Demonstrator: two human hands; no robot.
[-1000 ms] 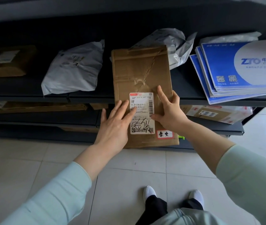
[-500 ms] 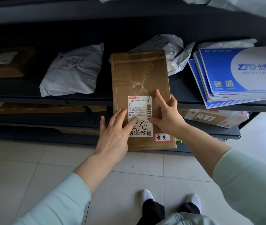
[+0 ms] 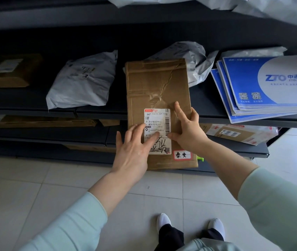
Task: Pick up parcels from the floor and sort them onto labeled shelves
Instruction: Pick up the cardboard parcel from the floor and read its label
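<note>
Nearest, I see pale floor tiles point(image 3: 26, 187) and white shoes point(image 3: 164, 221). Beyond them the left hand point(image 3: 133, 153) lies with its fingers spread flat on the white label point(image 3: 157, 116) of a creased, taped brown parcel point(image 3: 156, 82). The right hand point(image 3: 189, 131) grips its right edge. The parcel's far half rests on the dark shelf point(image 3: 26, 111), between a grey bag point(image 3: 84, 82) and blue envelopes point(image 3: 249, 84).

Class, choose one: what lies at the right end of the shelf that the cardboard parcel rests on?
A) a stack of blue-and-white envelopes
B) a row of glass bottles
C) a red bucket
A: a stack of blue-and-white envelopes lies at the right end of the shelf, right of the cardboard parcel.
</note>
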